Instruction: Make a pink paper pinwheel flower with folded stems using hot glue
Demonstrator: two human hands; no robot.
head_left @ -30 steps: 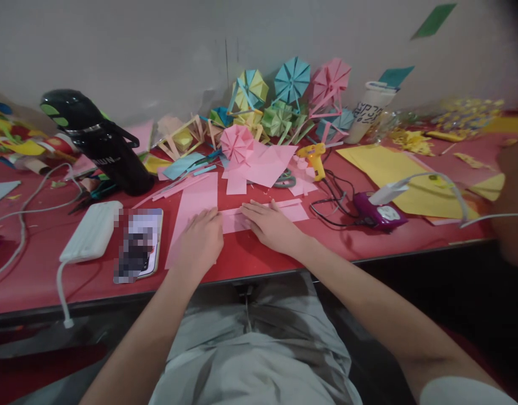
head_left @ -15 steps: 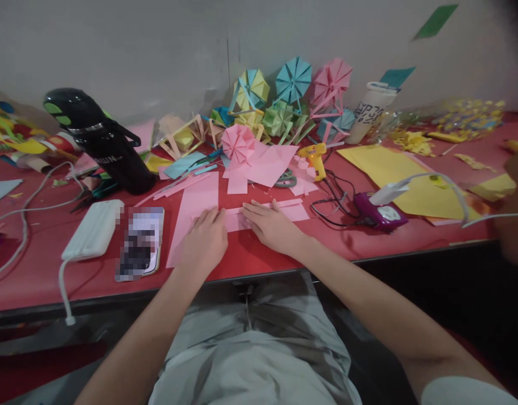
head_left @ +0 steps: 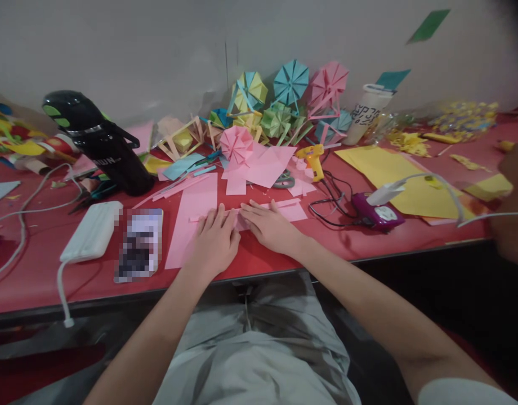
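Observation:
A pink paper strip [head_left: 293, 210] lies across the red table [head_left: 284, 256] in front of me, with a larger pink sheet [head_left: 190, 216] under its left end. My left hand [head_left: 215, 243] lies flat on the strip's left part, fingers stretched out and pressing down. My right hand [head_left: 271, 226] rests beside it, fingers extended along the strip's folded edge. The two hands almost touch. Behind them lie more pink paper pieces [head_left: 265, 165] and a folded pink paper wheel [head_left: 236, 143].
A black bottle [head_left: 101, 143] lies at the left, with a white power bank [head_left: 92, 230] and a phone [head_left: 139, 243] nearer me. A yellow glue gun [head_left: 312, 158], a purple plug [head_left: 378, 212], cables, yellow sheets [head_left: 394, 171] and folded paper wheels [head_left: 290, 81] crowd the back. Another person's arm [head_left: 512, 202] shows at the right.
My left hand has slid to the right along the strip, from a curled pose to lying flat next to my right hand. The right hand has barely moved.

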